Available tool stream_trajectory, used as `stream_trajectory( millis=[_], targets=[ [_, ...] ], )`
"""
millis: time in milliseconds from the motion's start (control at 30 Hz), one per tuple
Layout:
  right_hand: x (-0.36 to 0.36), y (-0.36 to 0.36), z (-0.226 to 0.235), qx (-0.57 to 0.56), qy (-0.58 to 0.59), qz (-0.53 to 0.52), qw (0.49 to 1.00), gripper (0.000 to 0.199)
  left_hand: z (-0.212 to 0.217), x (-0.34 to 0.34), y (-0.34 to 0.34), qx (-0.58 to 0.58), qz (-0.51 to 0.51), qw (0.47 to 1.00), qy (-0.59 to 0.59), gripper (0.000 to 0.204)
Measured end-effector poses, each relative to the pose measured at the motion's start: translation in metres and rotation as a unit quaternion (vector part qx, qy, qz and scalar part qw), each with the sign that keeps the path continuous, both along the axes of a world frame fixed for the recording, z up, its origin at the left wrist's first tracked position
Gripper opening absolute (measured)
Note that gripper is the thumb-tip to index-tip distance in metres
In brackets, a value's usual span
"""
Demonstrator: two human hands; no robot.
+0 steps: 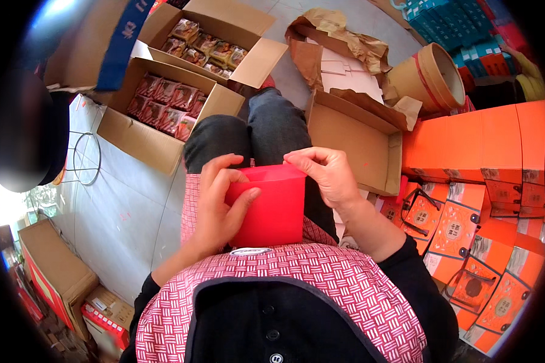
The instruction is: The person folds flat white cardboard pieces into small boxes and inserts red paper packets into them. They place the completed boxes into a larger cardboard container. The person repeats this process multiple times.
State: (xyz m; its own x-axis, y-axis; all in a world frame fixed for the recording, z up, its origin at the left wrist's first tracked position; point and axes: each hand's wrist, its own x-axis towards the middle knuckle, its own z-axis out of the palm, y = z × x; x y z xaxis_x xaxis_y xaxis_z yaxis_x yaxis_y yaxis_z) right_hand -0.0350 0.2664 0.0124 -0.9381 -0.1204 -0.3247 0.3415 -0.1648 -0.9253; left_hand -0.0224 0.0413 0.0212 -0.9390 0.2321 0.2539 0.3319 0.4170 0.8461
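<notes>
In front of my lap stands a small bright red carton (269,213), its long top edge facing away from me. My left hand (217,196) grips its left side, with the thumb across the front and the fingers bent over the upper left edge. At the upper right corner my right hand (329,175) pinches the carton's rim between thumb and forefinger. The top looks folded or partly closed; what is inside is hidden. A red and white patterned apron (321,266) lies just below the carton.
Two open cardboard boxes (144,138) hold several wrapped packets ahead on the left. Ahead on the right are a shallow cardboard tray (351,130), flat pale card sheets (345,75) in brown paper and a tan drum (409,81). Orange gift boxes (454,227) are stacked at the right.
</notes>
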Motion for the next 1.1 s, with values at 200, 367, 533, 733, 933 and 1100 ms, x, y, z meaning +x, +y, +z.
stream_trajectory(
  millis=[200,367,533,733,933,1100],
  targets=[
    [0.023,-0.016,0.001,-0.106,0.010,-0.120,0.987,0.017,0.001,-0.002,0.005,-0.035,0.001,0.999,0.018,0.022],
    [0.021,-0.016,-0.003,-0.090,0.011,-0.119,0.989,0.016,0.018,-0.018,0.028,-0.144,-0.101,0.980,0.098,0.020],
    [0.024,-0.014,-0.001,-0.003,0.064,-0.086,0.994,0.014,0.011,-0.015,0.033,-0.076,-0.112,0.990,0.048,0.016],
    [0.033,-0.015,-0.003,0.019,0.151,-0.022,0.988,0.014,0.010,-0.012,0.030,-0.092,-0.074,0.990,0.082,0.018],
    [0.048,-0.013,-0.017,-0.018,0.174,-0.036,0.984,0.013,-0.028,-0.021,-0.033,0.240,-0.055,0.968,-0.054,0.039],
    [0.052,-0.018,-0.013,-0.050,0.158,-0.050,0.985,0.010,-0.043,0.003,-0.031,0.545,-0.197,0.764,-0.281,0.046]
  ],
)
